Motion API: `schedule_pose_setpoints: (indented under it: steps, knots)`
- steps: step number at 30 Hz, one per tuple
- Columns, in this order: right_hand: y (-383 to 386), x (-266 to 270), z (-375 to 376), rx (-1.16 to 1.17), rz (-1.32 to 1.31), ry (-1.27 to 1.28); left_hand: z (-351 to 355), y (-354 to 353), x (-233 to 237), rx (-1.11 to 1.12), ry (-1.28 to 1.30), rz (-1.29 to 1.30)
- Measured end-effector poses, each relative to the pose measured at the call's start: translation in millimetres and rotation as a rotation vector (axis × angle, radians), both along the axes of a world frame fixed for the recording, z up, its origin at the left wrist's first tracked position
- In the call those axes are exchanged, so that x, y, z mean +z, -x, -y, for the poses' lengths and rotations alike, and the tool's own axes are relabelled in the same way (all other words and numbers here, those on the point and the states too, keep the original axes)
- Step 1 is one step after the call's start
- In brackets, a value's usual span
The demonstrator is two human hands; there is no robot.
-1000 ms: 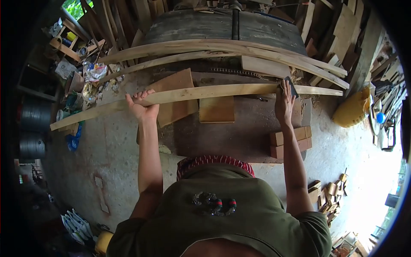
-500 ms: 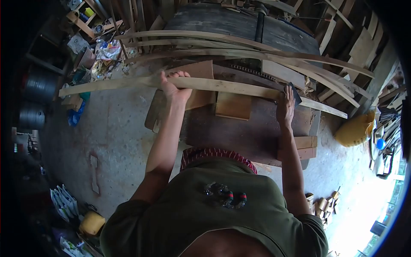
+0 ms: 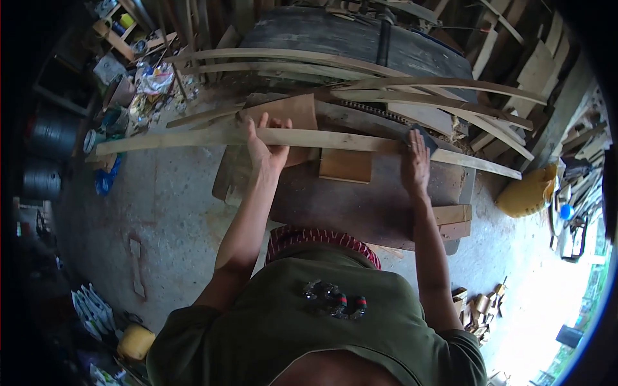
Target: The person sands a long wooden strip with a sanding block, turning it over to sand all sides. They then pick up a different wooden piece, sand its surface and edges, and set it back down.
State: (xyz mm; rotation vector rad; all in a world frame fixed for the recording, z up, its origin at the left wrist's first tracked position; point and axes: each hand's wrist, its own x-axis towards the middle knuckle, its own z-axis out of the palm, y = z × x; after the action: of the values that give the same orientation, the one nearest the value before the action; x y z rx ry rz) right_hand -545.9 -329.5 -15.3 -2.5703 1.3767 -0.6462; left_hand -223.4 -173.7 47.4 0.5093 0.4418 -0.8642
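A long, slightly curved wooden strip [image 3: 322, 139] lies crosswise in front of me, over the dark work surface [image 3: 341, 206]. Under its left part is my left hand [image 3: 267, 147], palm up, with the thumb on the near side and the fingers spread beyond the far edge. My right hand [image 3: 416, 164] rests flat on the strip's right part, fingers straight and pointing away, over a dark sheet or block [image 3: 421, 138] whose kind I cannot make out. A small brown wooden block [image 3: 346, 166] sits just below the middle of the strip.
Several long curved strips [image 3: 277, 55] lie across the far side, by a dark panel [image 3: 309, 32]. A chain [image 3: 386, 112] runs behind the work surface. Stacked boards [image 3: 452, 214] are at its right edge, near a yellow sack [image 3: 528, 191]. Timber leans at the far right.
My left hand's fingers have opened from around the strip. My right hand has shifted slightly left. One of the curved strips behind now sits differently, reaching lower at left. The view has shifted slightly.
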Motion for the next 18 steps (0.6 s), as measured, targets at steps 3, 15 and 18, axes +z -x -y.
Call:
schedule_pose_setpoints:
  steps: [3,15,18]
  knots:
    - [3,-5,4,-0.049,-0.051,0.015,-21,-59,-9,0.207,-0.108,0.058]
    - [-187,41,-124,0.442,-0.05,0.085,-44,-86,-28,0.284,-0.015,0.052]
    - [-191,53,-130,0.568,-0.088,0.075,-50,-83,-17,0.28,-0.074,0.019]
